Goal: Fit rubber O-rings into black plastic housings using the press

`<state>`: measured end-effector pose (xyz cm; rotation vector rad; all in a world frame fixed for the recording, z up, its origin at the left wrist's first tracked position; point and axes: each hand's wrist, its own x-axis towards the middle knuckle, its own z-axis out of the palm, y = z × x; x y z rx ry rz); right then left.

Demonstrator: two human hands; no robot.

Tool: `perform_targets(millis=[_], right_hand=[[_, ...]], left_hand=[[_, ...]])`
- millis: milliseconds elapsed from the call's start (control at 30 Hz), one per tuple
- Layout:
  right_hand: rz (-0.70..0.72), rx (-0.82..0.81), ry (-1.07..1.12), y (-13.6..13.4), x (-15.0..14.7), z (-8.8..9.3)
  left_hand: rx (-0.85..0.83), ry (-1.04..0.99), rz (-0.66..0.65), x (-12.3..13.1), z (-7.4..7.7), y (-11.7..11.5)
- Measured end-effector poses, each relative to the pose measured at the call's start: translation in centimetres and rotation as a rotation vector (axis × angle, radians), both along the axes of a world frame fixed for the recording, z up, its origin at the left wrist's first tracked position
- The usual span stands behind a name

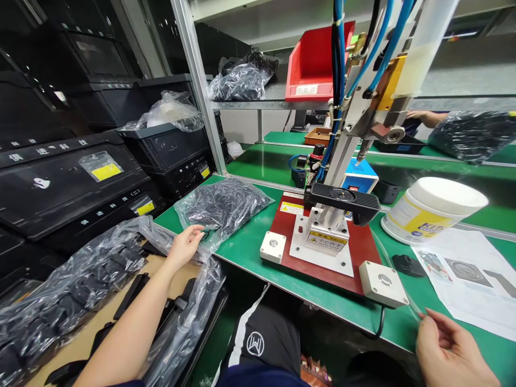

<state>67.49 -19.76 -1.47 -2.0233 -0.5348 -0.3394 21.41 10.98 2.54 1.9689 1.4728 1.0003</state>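
Observation:
On the left, my left hand [188, 243] is closed in a pinch at the front edge of a clear plastic bag [226, 207] full of black parts. A small dark ring-like piece [205, 235] shows at its fingertips. My right hand [449, 344] is at the table's right front edge, thumb and forefinger together on the end of a thin clear tube or strip [411, 306]. Between the hands stands a bench press [332, 226] on a red-brown base. A long black plastic part [344, 198] with a round inset lies across its metal fixture, touched by neither hand.
Two boxed push buttons [273, 247] flank the press base. To the right are a white tub [435, 209], a small black block [408, 265] and a printed sheet [470, 274]. A plastic-lined box [153, 263] of black parts stands at left. A co-worker's hand [421, 115] shows behind.

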Motion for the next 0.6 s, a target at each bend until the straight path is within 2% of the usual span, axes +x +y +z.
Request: perform_targets(millis=[233, 333, 433, 600], right_hand=[[-0.004, -0.029, -0.011, -0.1, -0.4, 0.1], [-0.006, -0.032, -0.044, -0.1, -0.2, -0.2], [0.014, -0.043, -0.096, -0.1, 0.2, -0.6], [0.036, -0.034, -0.216, -0.2, 0.3, -0.8]], left_hand=[[-0.054, -0.149, 0.001, 1.1, 2.3, 0.1], [-0.016, -0.239, -0.010, 2.7, 3.5, -0.3], [0.108, -0.331, -0.101, 6.5, 5.7, -1.1], [0.556, -0.318, -0.451, 16.7, 11.5, -4.0]])
